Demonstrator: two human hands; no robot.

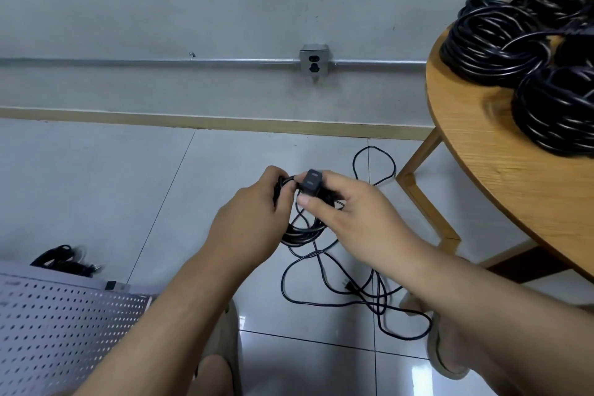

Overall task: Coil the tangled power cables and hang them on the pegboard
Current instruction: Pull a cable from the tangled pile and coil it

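A black power cable [300, 233] hangs as a partly wound coil between my hands above the tiled floor. Its loose length [334, 294] trails in loops on the tiles below. My left hand [249, 222] is closed around the top of the coil. My right hand [350, 215] pinches the cable's black socket end [311, 182] between thumb and fingers, right beside my left hand. The white pegboard [61, 328] lies at the lower left, with another black cable [64, 259] at its far edge.
A round wooden table [501, 170] stands at the right with several coiled black cables [495, 42] piled on it. A metal wall socket [314, 60] on a conduit is on the grey wall ahead. My feet in slippers [445, 350] stand near the loose cable.
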